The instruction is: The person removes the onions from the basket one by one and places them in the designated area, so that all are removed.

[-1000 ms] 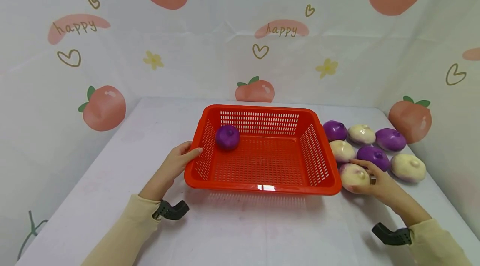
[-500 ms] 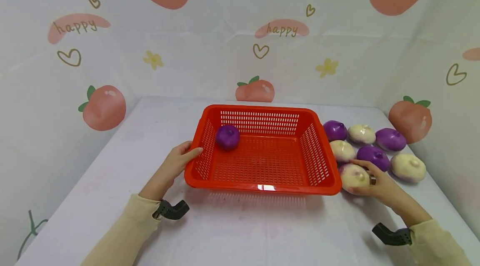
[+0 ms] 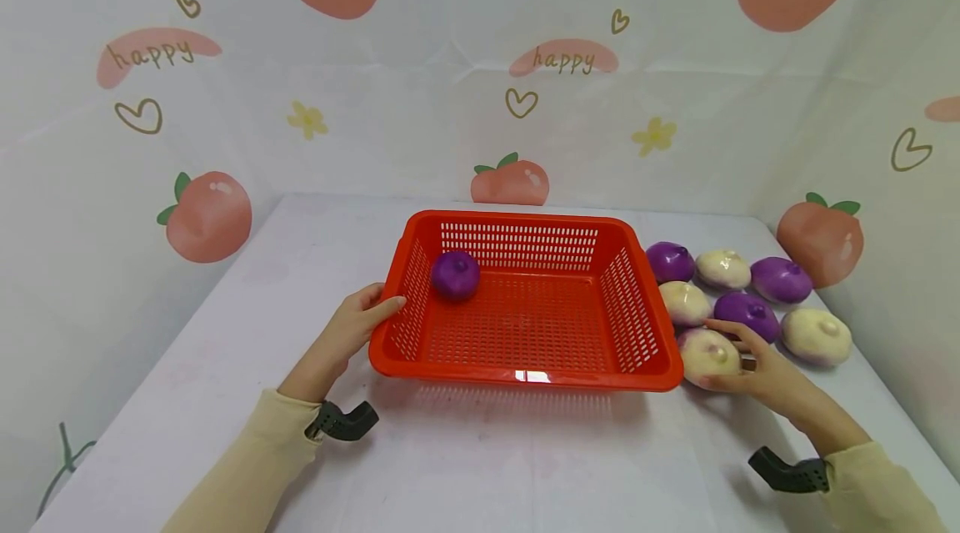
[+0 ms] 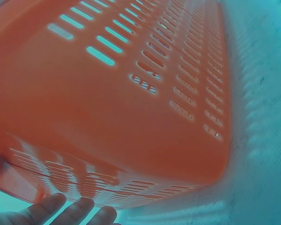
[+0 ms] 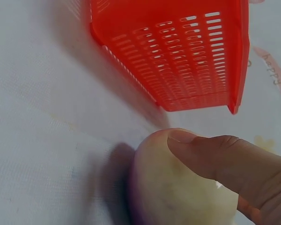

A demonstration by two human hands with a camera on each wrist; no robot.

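Note:
My left hand [image 3: 363, 319] holds the red plastic basket [image 3: 525, 379] by its left rim, thumb over the edge and fingers outside. In the left wrist view, fingertips [image 4: 77, 211] show beside the slotted basket wall [image 4: 107, 103]. One purple turnip-shaped vegetable [image 3: 455, 275] lies in the basket's back left corner. Right of the basket, my right hand [image 3: 750, 362] grips a cream-white turnip [image 3: 707, 356] with a purple tinge, resting on the table. The right wrist view shows the thumb [image 5: 210, 157] pressed on that turnip [image 5: 178, 187]; the other fingers are mostly hidden.
Several more turnip-shaped vegetables crowd the table's right side, among them a purple one [image 3: 746, 316] and a white one [image 3: 816, 337]. The basket stands close to this group. Behind the table [image 3: 480, 466] hangs a fruit-patterned cloth [image 3: 420, 99].
The right wrist has shifted very slightly to the right, while its fingers stay around the white turnip. The left hand and basket have not moved.

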